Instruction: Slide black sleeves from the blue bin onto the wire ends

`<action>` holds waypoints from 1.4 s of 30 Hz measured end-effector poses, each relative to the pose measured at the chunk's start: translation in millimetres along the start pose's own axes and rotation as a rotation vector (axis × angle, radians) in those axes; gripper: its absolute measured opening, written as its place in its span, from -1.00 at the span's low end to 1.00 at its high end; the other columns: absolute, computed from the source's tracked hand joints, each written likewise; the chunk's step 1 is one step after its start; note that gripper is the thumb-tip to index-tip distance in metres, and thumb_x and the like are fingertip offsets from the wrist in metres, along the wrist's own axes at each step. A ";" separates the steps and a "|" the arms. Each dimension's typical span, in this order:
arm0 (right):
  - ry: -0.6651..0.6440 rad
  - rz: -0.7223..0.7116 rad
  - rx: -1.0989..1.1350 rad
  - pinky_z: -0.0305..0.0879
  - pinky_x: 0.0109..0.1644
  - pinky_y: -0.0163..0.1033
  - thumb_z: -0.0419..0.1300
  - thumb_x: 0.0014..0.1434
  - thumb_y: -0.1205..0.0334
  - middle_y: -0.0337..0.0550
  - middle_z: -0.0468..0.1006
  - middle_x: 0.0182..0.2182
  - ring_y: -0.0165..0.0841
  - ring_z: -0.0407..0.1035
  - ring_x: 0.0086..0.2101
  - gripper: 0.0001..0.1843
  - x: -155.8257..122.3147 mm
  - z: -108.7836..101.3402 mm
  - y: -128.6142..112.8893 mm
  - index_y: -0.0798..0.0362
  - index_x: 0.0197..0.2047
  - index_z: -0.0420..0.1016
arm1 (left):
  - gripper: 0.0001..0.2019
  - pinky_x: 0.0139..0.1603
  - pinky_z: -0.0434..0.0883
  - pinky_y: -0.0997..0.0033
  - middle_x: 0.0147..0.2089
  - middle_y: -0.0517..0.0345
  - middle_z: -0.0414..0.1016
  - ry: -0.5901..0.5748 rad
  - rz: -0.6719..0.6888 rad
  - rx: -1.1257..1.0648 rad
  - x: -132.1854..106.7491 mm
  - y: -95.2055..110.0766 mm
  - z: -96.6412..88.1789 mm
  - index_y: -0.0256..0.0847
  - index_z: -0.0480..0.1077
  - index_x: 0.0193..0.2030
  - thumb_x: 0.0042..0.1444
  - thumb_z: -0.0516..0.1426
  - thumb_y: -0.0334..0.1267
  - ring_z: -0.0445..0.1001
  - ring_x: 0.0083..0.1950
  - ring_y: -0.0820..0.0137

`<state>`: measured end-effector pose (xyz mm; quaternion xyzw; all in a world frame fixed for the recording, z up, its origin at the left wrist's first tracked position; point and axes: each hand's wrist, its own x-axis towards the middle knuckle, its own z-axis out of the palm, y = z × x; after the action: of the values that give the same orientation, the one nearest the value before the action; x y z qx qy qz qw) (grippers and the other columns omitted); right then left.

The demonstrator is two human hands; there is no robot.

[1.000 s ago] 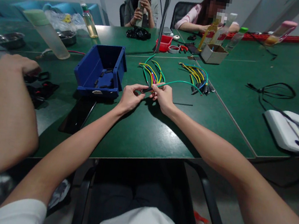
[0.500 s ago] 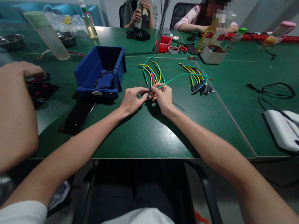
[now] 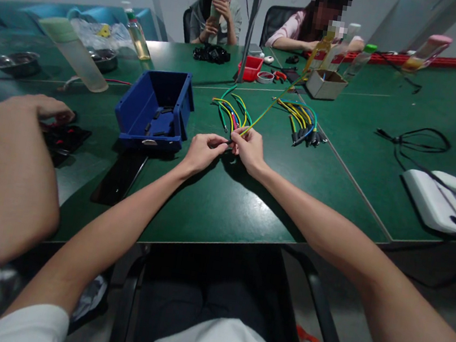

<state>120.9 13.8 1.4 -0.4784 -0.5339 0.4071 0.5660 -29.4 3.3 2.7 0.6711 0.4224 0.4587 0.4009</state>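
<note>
My left hand [image 3: 202, 154] pinches a small black sleeve [image 3: 229, 142] between thumb and fingertips. Against it, my right hand [image 3: 250, 150] is closed on a yellow-green wire [image 3: 276, 103], whose free length rises up and to the right. The fingers hide the join between sleeve and wire. Just beyond my hands lie several loose green, yellow and red wires [image 3: 230, 103]. To the right rests a bundle of wires with black sleeved ends [image 3: 306, 122]. A blue bin [image 3: 128, 138] on the left holds several black sleeves [image 3: 164, 111].
A dark phone [image 3: 117, 180] lies by the bin. At the left, a neighbour's arm [image 3: 25, 163] reaches over the table. Farther back are a red box [image 3: 250, 70], a cardboard box [image 3: 325, 87] and bottles. A white device [image 3: 433, 199] with black cables sits at right.
The wire in my right hand has swung from pointing right to pointing up and to the right, and now looks yellow-green. Both hands stay nearly in place.
</note>
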 end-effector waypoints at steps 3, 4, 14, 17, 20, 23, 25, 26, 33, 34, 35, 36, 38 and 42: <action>0.005 0.004 -0.035 0.23 -0.50 -0.34 0.20 0.11 0.18 -0.32 0.39 -0.61 -0.47 0.27 -0.60 -0.89 -0.4 -0.9 -1.9 0.03 -0.34 0.38 | -0.73 -0.23 0.46 0.36 -0.28 0.01 0.61 -0.040 -0.075 -0.089 1.1 1.4 -0.4 -0.31 0.54 -0.25 -0.03 0.27 -0.14 0.53 -0.31 0.37; 0.003 0.001 -0.045 0.24 -0.49 -0.34 0.20 0.11 0.18 -0.31 0.38 -0.60 -0.46 0.27 -0.59 -0.89 -0.4 -1.3 -2.6 0.03 -0.34 0.39 | -0.72 -0.24 0.45 0.36 -0.30 0.01 0.61 -0.055 -0.094 -0.111 1.3 2.7 -0.9 -0.31 0.54 -0.26 -0.04 0.28 -0.13 0.52 -0.33 0.39; -0.078 -0.040 -0.089 0.19 -0.48 -0.35 0.21 0.13 0.12 -0.34 0.33 -0.63 -0.46 0.26 -0.58 -0.83 2.7 -4.4 -3.3 0.04 -0.33 0.40 | -0.69 -0.23 0.43 0.33 -0.31 -0.01 0.60 -0.202 -0.165 -0.172 2.6 9.0 -6.9 -0.29 0.52 -0.32 -0.05 0.30 -0.05 0.50 -0.36 0.40; -0.115 -0.048 -0.075 0.14 -0.52 -0.37 0.20 0.15 0.12 -0.37 0.30 -0.67 -0.48 0.22 -0.62 -0.83 4.2 -4.6 -2.5 0.04 -0.33 0.38 | -0.68 -0.21 0.42 0.35 -0.29 -0.01 0.60 -0.240 -0.171 -0.189 3.8 8.4 -8.2 -0.29 0.52 -0.33 -0.04 0.29 -0.03 0.50 -0.34 0.40; -0.151 -0.040 -0.042 0.10 -0.56 -0.39 0.19 0.16 0.09 -0.39 0.28 -0.69 -0.50 0.17 -0.65 -0.81 5.1 -4.5 -2.2 0.04 -0.32 0.37 | -0.67 -0.21 0.41 0.35 -0.31 0.00 0.60 -0.264 -0.176 -0.196 5.3 7.5 -10.0 -0.28 0.52 -0.33 -0.04 0.28 -0.01 0.48 -0.35 0.41; -0.169 -0.014 -0.010 0.07 -0.60 -0.40 0.20 0.17 0.05 -0.41 0.27 -0.70 -0.52 0.14 -0.68 -0.78 4.8 -4.3 -2.3 0.03 -0.31 0.35 | -0.65 -0.23 0.39 0.35 -0.33 0.00 0.60 -0.273 -0.177 -0.181 6.4 7.6 -12.3 -0.27 0.52 -0.34 -0.03 0.27 0.03 0.46 -0.37 0.41; -0.176 -0.007 0.007 0.07 -0.62 -0.40 0.21 0.17 0.02 -0.41 0.27 -0.69 -0.52 0.13 -0.69 -0.75 4.2 -4.2 -2.4 0.03 -0.30 0.34 | -0.64 -0.24 0.38 0.36 -0.33 0.00 0.60 -0.272 -0.170 -0.171 7.0 8.0 -13.7 -0.28 0.53 -0.33 -0.02 0.26 0.04 0.46 -0.38 0.41; -0.179 -0.004 0.015 0.08 -0.62 -0.40 0.21 0.17 0.01 -0.41 0.28 -0.69 -0.52 0.13 -0.69 -0.74 3.7 -4.2 -2.5 0.03 -0.30 0.34 | -0.64 -0.25 0.38 0.37 -0.33 0.00 0.60 -0.271 -0.165 -0.168 7.2 8.1 -14.4 -0.28 0.54 -0.33 -0.02 0.25 0.04 0.46 -0.38 0.42; -0.203 0.023 0.071 0.09 -0.65 -0.42 0.23 0.17 -0.04 -0.42 0.27 -0.70 -0.54 0.13 -0.71 -0.69 2.0 -2.6 -3.5 0.03 -0.30 0.32 | -0.72 -0.30 0.35 0.41 -0.35 0.04 0.60 -0.261 -0.166 -0.197 7.9 5.6 -16.1 -0.27 0.54 -0.35 0.01 0.25 -0.06 0.44 -0.42 0.46; -0.206 0.026 0.079 0.09 -0.65 -0.42 0.24 0.17 -0.03 -0.42 0.27 -0.70 -0.54 0.13 -0.71 -0.69 2.0 -2.3 -3.7 0.03 -0.30 0.32 | -0.73 -0.31 0.34 0.42 -0.35 0.04 0.60 -0.261 -0.168 -0.201 7.9 5.1 -16.2 -0.27 0.54 -0.35 0.01 0.25 -0.06 0.44 -0.42 0.46; -0.210 0.030 0.085 0.09 -0.66 -0.42 0.24 0.17 -0.03 -0.43 0.27 -0.70 -0.55 0.13 -0.71 -0.69 2.0 -2.1 -4.0 0.03 -0.29 0.32 | -0.73 -0.32 0.34 0.42 -0.35 0.04 0.60 -0.261 -0.169 -0.203 7.9 4.7 -16.2 -0.27 0.54 -0.35 0.01 0.25 -0.07 0.44 -0.42 0.46; -0.212 0.035 0.087 0.09 -0.66 -0.43 0.24 0.17 -0.02 -0.43 0.27 -0.70 -0.55 0.13 -0.71 -0.70 2.1 -2.0 -4.2 0.03 -0.29 0.32 | -0.73 -0.32 0.34 0.42 -0.35 0.04 0.60 -0.261 -0.171 -0.203 7.8 4.5 -16.2 -0.27 0.54 -0.35 0.01 0.25 -0.07 0.44 -0.41 0.46; -0.216 0.045 0.087 0.10 -0.65 -0.43 0.24 0.17 -0.02 -0.43 0.27 -0.70 -0.55 0.14 -0.71 -0.70 2.2 -2.0 -4.8 0.04 -0.28 0.33 | -0.72 -0.33 0.34 0.42 -0.34 0.03 0.60 -0.262 -0.175 -0.198 7.7 4.3 -16.2 -0.27 0.53 -0.35 0.01 0.25 -0.05 0.44 -0.41 0.45; -0.228 0.039 0.095 0.08 -0.67 -0.44 0.24 0.18 0.02 -0.43 0.28 -0.70 -0.55 0.15 -0.71 -0.72 3.3 -2.6 -4.9 0.05 -0.26 0.33 | -0.71 -0.32 0.35 0.41 -0.33 0.02 0.60 -0.267 -0.181 -0.198 7.1 4.7 -15.9 -0.27 0.52 -0.33 0.02 0.25 -0.04 0.44 -0.41 0.45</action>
<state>123.6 15.7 7.0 -0.4119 -0.5657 0.4945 0.5155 -42.1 10.9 13.1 0.6425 0.3769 0.3672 0.5570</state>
